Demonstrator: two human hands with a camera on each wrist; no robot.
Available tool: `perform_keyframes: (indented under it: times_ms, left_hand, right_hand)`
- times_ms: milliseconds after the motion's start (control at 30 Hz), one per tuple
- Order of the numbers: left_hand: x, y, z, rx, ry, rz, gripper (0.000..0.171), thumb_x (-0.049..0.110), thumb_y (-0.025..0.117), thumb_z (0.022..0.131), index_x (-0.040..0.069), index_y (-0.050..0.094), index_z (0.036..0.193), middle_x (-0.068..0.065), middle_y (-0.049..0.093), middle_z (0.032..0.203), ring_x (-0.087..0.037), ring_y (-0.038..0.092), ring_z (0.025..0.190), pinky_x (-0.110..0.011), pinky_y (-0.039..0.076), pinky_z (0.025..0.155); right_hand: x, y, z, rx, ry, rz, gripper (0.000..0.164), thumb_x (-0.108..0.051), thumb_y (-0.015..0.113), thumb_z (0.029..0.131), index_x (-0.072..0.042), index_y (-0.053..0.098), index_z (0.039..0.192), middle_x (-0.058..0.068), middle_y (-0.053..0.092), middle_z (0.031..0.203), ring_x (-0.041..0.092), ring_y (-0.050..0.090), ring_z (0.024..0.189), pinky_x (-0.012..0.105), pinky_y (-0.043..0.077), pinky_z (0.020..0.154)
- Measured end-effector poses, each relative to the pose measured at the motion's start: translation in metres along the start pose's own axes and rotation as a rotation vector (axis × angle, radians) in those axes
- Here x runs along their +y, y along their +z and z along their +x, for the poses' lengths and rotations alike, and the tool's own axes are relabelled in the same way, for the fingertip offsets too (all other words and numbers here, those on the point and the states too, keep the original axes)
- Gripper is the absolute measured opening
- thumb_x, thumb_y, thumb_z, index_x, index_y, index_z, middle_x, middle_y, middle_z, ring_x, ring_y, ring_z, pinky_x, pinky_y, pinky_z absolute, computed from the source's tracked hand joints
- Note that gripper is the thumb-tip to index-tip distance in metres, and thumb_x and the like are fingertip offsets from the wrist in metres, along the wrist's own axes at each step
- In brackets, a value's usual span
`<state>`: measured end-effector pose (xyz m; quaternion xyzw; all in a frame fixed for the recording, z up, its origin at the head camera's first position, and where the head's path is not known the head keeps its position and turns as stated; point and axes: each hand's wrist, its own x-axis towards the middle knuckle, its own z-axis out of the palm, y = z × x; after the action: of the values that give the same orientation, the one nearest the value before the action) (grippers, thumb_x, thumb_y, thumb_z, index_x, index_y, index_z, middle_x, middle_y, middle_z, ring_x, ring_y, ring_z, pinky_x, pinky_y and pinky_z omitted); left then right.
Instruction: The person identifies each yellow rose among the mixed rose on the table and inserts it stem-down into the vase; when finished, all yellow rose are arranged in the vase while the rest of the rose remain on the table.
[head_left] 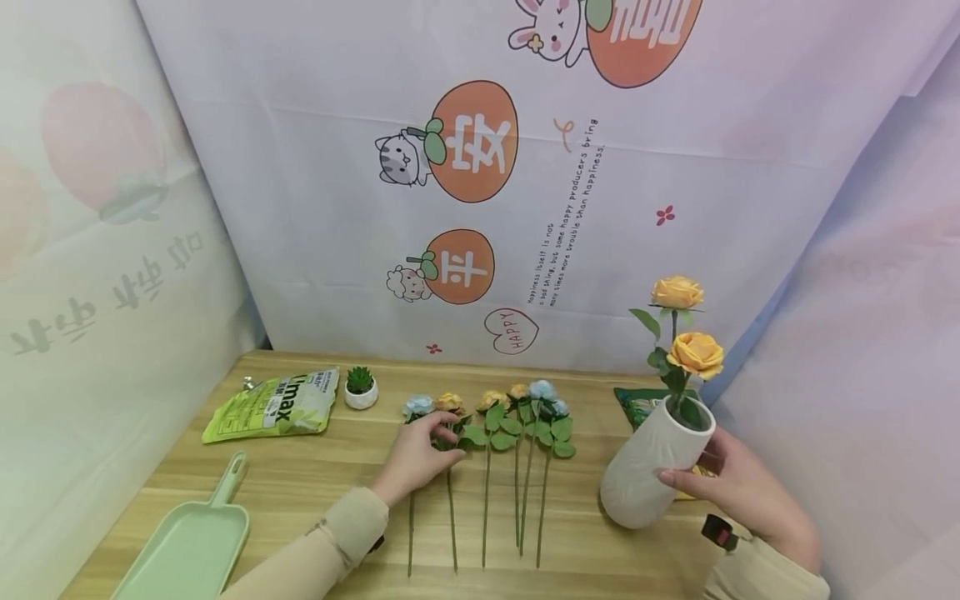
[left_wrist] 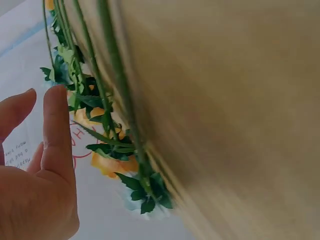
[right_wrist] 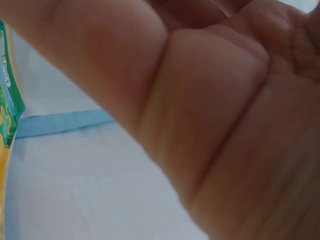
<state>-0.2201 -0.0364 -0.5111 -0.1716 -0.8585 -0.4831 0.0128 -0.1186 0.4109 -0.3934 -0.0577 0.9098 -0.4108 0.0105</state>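
Observation:
My right hand (head_left: 746, 483) grips a white ribbed vase (head_left: 647, 473) at the right, thumb on its near side and the other fingers hidden behind it. The vase leans to the right, with two yellow artificial roses (head_left: 696, 356) standing in its mouth. On the wooden table, several artificial roses with long green stems lie in a row. Over the row's left end is my left hand (head_left: 420, 452), beside a yellow rose (head_left: 449, 402) and a blue rose (head_left: 417, 406). In the left wrist view, its thumb and index finger (left_wrist: 56, 130) are apart with nothing pinched between them.
A light green dustpan (head_left: 183, 542) lies at the front left. Behind it are a yellow-green Umax pouch (head_left: 273, 407) and a small potted succulent (head_left: 361, 388). A green and yellow packet (head_left: 633, 402) lies partly hidden behind the vase. A printed cloth (head_left: 600, 250) hangs along the table's back edge.

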Motion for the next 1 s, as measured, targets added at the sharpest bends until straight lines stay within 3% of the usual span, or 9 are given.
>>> perform_keyframes:
  times_ms: [233,500,733,900,1000]
  left_hand:
    - [-0.0051,-0.0002,-0.006,-0.082,-0.05,0.056,0.051,0.021,0.091,0.089,0.01,0.071,0.134,-0.002,0.078,0.105,-0.022,0.071,0.098,-0.05,0.06,0.09]
    - [-0.0083,0.0017,-0.0089,-0.173,-0.036,0.071,0.047,0.02,0.09,0.089,0.006,0.074,0.131,0.001,0.076,0.096,-0.012,0.069,0.081,-0.033,0.061,0.073]
    - [-0.0089,0.0042,-0.0096,-0.272,-0.087,-0.017,0.052,0.011,0.087,0.091,0.0,0.07,0.139,0.002,0.073,0.077,-0.019,0.07,0.059,-0.032,0.061,0.057]
    - [-0.0064,0.0069,-0.007,-0.27,-0.079,0.006,0.055,0.01,0.087,0.09,0.0,0.069,0.14,0.003,0.072,0.073,-0.02,0.07,0.056,-0.033,0.062,0.061]
    - [-0.0044,0.0088,-0.005,-0.252,-0.054,0.065,0.054,0.01,0.088,0.087,0.001,0.071,0.138,0.007,0.07,0.072,-0.015,0.068,0.055,-0.036,0.063,0.067]
  right_hand:
    - [0.0009,0.0002,-0.0008,-0.002,0.003,-0.005,0.07,-0.026,0.084,0.097,-0.002,0.049,0.153,0.016,0.064,0.14,0.031,0.064,0.122,0.028,0.059,0.082]
    - [0.0001,-0.0004,-0.0013,-0.005,0.005,-0.006,0.07,-0.027,0.083,0.098,-0.001,0.048,0.153,0.017,0.063,0.141,0.032,0.064,0.122,0.029,0.059,0.08]
    - [-0.0002,-0.0003,-0.0022,-0.003,-0.006,-0.01,0.07,-0.026,0.084,0.097,-0.002,0.049,0.153,0.017,0.063,0.141,0.032,0.064,0.12,0.03,0.06,0.08]
    - [-0.0007,-0.0006,-0.0018,-0.001,-0.004,-0.012,0.071,-0.027,0.084,0.097,-0.002,0.048,0.153,0.018,0.063,0.141,0.034,0.064,0.122,0.03,0.059,0.08]
    - [-0.0014,-0.0009,-0.0016,-0.001,-0.003,-0.012,0.071,-0.027,0.084,0.097,-0.002,0.048,0.153,0.018,0.063,0.141,0.035,0.064,0.122,0.03,0.06,0.08]
